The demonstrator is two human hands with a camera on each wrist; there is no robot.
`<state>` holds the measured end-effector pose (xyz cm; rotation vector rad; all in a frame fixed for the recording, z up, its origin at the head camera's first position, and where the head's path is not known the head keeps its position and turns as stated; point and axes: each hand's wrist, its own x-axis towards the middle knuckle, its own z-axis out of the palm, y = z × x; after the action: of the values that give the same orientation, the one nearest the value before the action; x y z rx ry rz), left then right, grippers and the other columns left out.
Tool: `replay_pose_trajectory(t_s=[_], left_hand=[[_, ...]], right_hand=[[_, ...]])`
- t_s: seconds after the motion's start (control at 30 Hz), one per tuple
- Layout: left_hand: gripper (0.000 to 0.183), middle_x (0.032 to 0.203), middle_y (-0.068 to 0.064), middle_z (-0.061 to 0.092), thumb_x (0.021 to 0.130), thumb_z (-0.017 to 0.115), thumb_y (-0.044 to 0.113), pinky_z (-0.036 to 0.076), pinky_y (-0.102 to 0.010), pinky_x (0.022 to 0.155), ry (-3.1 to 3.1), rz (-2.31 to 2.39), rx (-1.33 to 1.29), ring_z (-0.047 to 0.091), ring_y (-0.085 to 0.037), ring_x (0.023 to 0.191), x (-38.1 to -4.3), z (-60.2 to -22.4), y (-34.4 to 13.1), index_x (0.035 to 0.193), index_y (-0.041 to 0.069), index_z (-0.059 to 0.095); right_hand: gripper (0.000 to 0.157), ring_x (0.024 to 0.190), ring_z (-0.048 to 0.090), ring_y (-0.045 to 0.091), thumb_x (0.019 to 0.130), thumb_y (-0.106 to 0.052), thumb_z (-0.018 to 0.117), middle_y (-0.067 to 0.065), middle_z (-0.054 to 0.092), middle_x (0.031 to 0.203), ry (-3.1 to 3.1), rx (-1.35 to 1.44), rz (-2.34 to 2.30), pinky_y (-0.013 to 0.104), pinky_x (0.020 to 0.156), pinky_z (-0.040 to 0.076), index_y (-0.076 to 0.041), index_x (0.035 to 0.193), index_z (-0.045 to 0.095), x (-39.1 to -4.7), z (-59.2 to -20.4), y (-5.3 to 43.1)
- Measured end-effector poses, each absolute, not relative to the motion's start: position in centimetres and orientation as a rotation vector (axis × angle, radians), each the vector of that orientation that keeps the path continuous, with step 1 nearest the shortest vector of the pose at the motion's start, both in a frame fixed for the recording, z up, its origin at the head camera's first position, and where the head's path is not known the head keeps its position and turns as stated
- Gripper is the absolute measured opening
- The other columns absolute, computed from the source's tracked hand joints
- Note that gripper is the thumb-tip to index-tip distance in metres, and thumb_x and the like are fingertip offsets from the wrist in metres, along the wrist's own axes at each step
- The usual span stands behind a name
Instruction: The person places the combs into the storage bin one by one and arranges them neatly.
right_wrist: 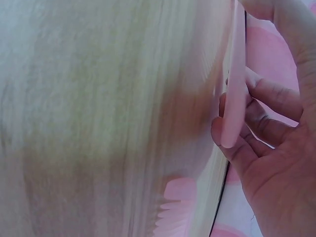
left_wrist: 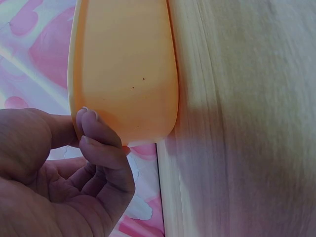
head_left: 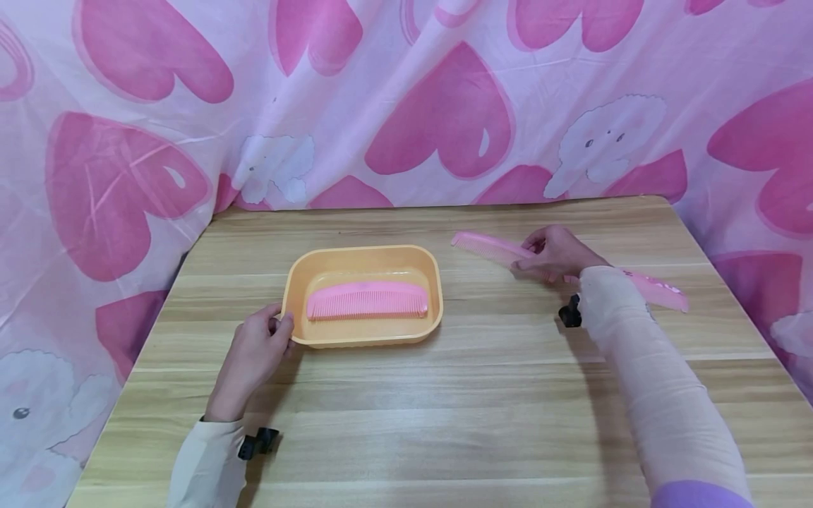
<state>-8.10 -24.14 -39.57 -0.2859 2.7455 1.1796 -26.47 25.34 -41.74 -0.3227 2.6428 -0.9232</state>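
An orange plastic basin stands on the table, with a pink comb lying inside it. My left hand pinches the basin's left end between thumb and fingers; the left wrist view shows this grip on the basin wall close up. To the right of the basin, my right hand holds a second pink comb by its right end. In the right wrist view this comb is seen edge-on between thumb and fingers. A third pink comb lies on the table, partly hidden behind the right forearm.
The table has a wood-grain top. A pink curtain with hearts hangs along its back edge and both sides. Small black mounts are at both wrists.
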Motion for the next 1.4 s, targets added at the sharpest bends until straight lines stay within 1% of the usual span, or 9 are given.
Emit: replay_pose_trajectory(t_s=[0.2,0.33,0.63,0.87,0.97,1.03,1.1,1.2,1.4], left_hand=[[0.042,0.079,-0.009,0.063,0.107,0.045,0.02,0.043,-0.028,0.051,2.754,1.164,-0.288,0.058,-0.02,0.067,-8.1,-39.6,-24.1,0.142,-0.002,0.051],[0.042,0.079,-0.009,0.063,0.107,0.045,0.021,0.043,-0.028,0.051,2.754,1.169,-0.286,0.057,-0.02,0.067,-8.1,-39.6,-24.1,0.142,-0.002,0.051],[0.042,0.08,-0.01,0.063,0.107,0.045,0.021,0.044,-0.028,0.051,2.757,1.157,-0.286,0.058,-0.021,0.067,-8.1,-39.7,-24.1,0.143,-0.002,0.05],[0.043,0.081,-0.011,0.064,0.108,0.044,0.021,0.045,-0.029,0.052,2.753,1.145,-0.299,0.059,-0.022,0.069,-8.2,-39.7,-24.2,0.144,-0.002,0.049],[0.044,0.081,-0.011,0.064,0.108,0.044,0.021,0.044,-0.029,0.051,2.752,1.149,-0.293,0.059,-0.022,0.068,-8.1,-39.6,-24.2,0.144,-0.003,0.049],[0.043,0.081,-0.01,0.063,0.108,0.044,0.021,0.044,-0.028,0.051,2.752,1.154,-0.291,0.059,-0.022,0.068,-8.1,-39.7,-24.2,0.143,-0.003,0.049],[0.043,0.08,-0.01,0.063,0.108,0.044,0.021,0.044,-0.028,0.051,2.752,1.157,-0.287,0.058,-0.022,0.068,-8.1,-39.7,-24.2,0.143,-0.002,0.05],[0.043,0.08,-0.01,0.063,0.108,0.044,0.021,0.044,-0.029,0.051,2.756,1.16,-0.283,0.058,-0.022,0.067,-8.1,-39.7,-24.2,0.143,-0.002,0.05],[0.042,0.079,-0.01,0.063,0.107,0.044,0.021,0.044,-0.028,0.051,2.761,1.167,-0.274,0.057,-0.022,0.067,-8.1,-39.8,-24.2,0.142,-0.002,0.051]], right_hand=[[0.056,0.086,0.053,0.024,0.082,-0.034,0.085,0.014,0.063,0.101,2.656,-0.34,-0.91,0.029,0.067,0.049,0.005,0.117,0.068,-26.6,-41.6,25.1],[0.051,0.087,0.053,0.024,0.083,-0.034,0.084,0.013,0.063,0.101,2.662,-0.333,-0.918,0.031,0.072,0.048,0.003,0.115,0.069,-26.5,-41.6,25.1],[0.047,0.084,0.055,0.023,0.082,-0.033,0.085,0.012,0.065,0.098,2.684,-0.355,-0.981,0.028,0.069,0.049,0.001,0.112,0.07,-26.2,-41.2,24.9],[0.03,0.077,0.055,0.021,0.082,-0.025,0.084,0.009,0.067,0.088,2.709,-0.46,-1.054,0.027,0.067,0.047,-0.003,0.1,0.074,-26.0,-39.9,23.7],[0.026,0.076,0.055,0.02,0.08,-0.021,0.084,0.008,0.067,0.085,2.738,-0.517,-1.068,0.026,0.067,0.046,-0.004,0.098,0.075,-26.1,-39.4,22.9],[0.027,0.076,0.055,0.02,0.079,-0.02,0.085,0.007,0.067,0.085,2.764,-0.567,-1.07,0.025,0.067,0.045,-0.004,0.098,0.076,-26.2,-39.0,22.2],[0.03,0.077,0.055,0.02,0.077,-0.02,0.086,0.008,0.067,0.086,2.774,-0.612,-1.083,0.024,0.068,0.044,-0.002,0.099,0.075,-26.2,-38.6,21.5],[0.033,0.079,0.055,0.021,0.075,-0.02,0.089,0.008,0.067,0.087,2.779,-0.66,-1.099,0.025,0.069,0.044,-0.002,0.099,0.075,-26.0,-37.9,20.3],[0.034,0.08,0.056,0.021,0.071,-0.021,0.091,0.006,0.066,0.087,2.75,-0.725,-1.152,0.027,0.071,0.046,-0.006,0.098,0.075,-25.4,-36.7,17.7]])
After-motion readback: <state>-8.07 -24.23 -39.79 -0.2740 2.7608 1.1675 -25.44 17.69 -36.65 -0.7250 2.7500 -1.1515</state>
